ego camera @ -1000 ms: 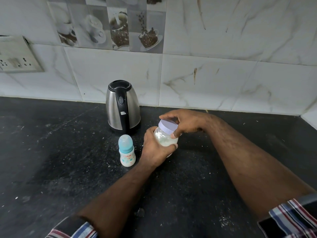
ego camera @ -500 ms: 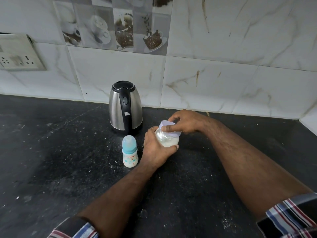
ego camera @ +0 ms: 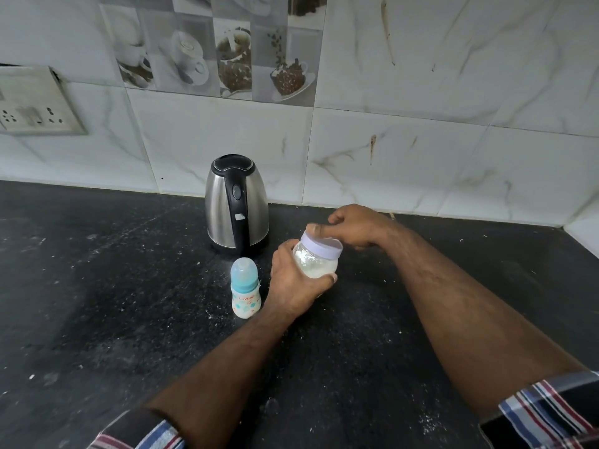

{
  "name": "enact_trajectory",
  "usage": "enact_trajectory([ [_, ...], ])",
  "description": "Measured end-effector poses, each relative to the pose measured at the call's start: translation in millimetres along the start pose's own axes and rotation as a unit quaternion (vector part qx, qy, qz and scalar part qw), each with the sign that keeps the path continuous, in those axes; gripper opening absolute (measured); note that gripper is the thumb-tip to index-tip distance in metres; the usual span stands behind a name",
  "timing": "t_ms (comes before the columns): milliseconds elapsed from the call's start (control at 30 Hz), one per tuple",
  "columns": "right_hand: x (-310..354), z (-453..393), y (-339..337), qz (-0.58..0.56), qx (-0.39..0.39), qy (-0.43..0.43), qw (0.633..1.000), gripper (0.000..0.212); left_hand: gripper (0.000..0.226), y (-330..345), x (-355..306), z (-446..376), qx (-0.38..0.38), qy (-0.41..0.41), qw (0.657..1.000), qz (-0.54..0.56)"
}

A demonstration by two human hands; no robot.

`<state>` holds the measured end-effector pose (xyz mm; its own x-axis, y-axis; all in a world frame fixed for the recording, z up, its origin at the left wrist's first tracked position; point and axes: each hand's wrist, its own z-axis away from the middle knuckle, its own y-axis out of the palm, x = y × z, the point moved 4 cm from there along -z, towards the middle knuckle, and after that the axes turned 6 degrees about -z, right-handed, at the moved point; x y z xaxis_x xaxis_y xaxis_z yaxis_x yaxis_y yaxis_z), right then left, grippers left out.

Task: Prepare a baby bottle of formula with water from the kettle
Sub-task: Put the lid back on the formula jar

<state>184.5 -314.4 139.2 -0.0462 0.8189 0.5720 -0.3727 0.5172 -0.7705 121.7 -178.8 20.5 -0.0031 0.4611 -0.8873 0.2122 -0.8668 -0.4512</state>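
Observation:
A clear jar of white formula powder is tilted in my left hand, which wraps its body just above the black counter. My right hand curls over the far side of the jar's pale lilac lid, thumb and fingers on its rim. A small baby bottle with a blue cap stands upright just left of my left hand. Behind it, against the wall, stands the steel kettle with its black handle facing me and its lid down.
The black stone counter is dusted with white specks. A white marble-tiled wall runs along the back and meets a side wall at the far right. A socket plate sits on the wall at the left.
My right hand has turned on the lid, with the fingers now further round its far rim. The jar has tilted more toward the right. Bottle and kettle have not moved.

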Motion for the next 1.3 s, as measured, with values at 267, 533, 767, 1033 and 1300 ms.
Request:
enact_trajectory([
  [267, 8.9, 0.5, 0.9, 0.083, -0.060, -0.021, 0.994, 0.067, 0.098, -0.4, -1.8, -1.3, -0.007, -0.005, 1.000, -0.005],
  [533, 5.0, -0.2, 5.4, -0.084, 0.064, -0.029, 0.994, 0.086, 0.097, 0.9, -2.0, -1.6, -0.003, -0.008, 1.000, -0.006],
  [767, 14.1, -2.7, 10.9, 0.090, -0.077, -0.031, 0.992, 0.087, 0.097, -2.7, -5.7, -1.8, -0.007, -0.009, 1.000, 0.012],
  [1033, 12.8, -5.0, 24.8, 0.099, -0.050, -0.162, 0.981, 0.049, 0.090, -2.3, -10.3, 0.3, 0.028, -0.031, 0.998, 0.056],
  [1300, 8.9, -9.3, 40.2, 0.139, -0.154, -0.079, 0.975, 0.049, 0.090, 6.8, -19.3, 9.7, 0.014, -0.018, 0.999, 0.026],
])
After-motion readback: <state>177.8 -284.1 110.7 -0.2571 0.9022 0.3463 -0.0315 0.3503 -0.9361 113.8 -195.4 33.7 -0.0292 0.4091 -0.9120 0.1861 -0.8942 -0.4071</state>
